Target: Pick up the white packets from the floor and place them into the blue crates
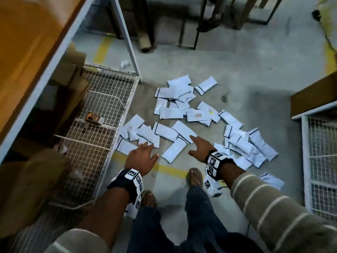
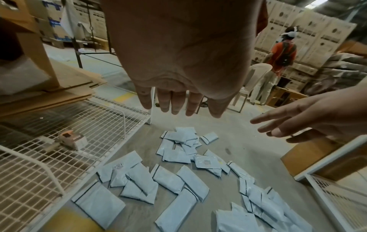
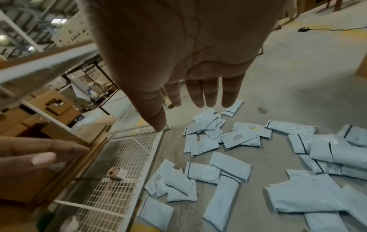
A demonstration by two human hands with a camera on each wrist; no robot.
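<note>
Several white packets (image 1: 184,115) lie scattered on the grey concrete floor, also spread below in the left wrist view as packets (image 2: 174,180) and in the right wrist view as packets (image 3: 228,172). My left hand (image 1: 142,155) hovers over the near-left packets, fingers straight and spread, holding nothing. My right hand (image 1: 199,146) reaches out over the middle packets, fingers extended, empty too. Both palms, the left hand (image 2: 178,66) and the right hand (image 3: 178,55), face down above the floor. No blue crate shows in any view.
A white wire-mesh rack (image 1: 94,128) with a small orange box (image 1: 94,118) stands left, under a wooden shelf (image 1: 32,44). Another mesh rack (image 1: 321,161) and cardboard box (image 1: 313,99) stand right. My sandalled feet (image 1: 195,177) stand near a yellow floor line. A person (image 2: 282,51) stands by stacked cartons.
</note>
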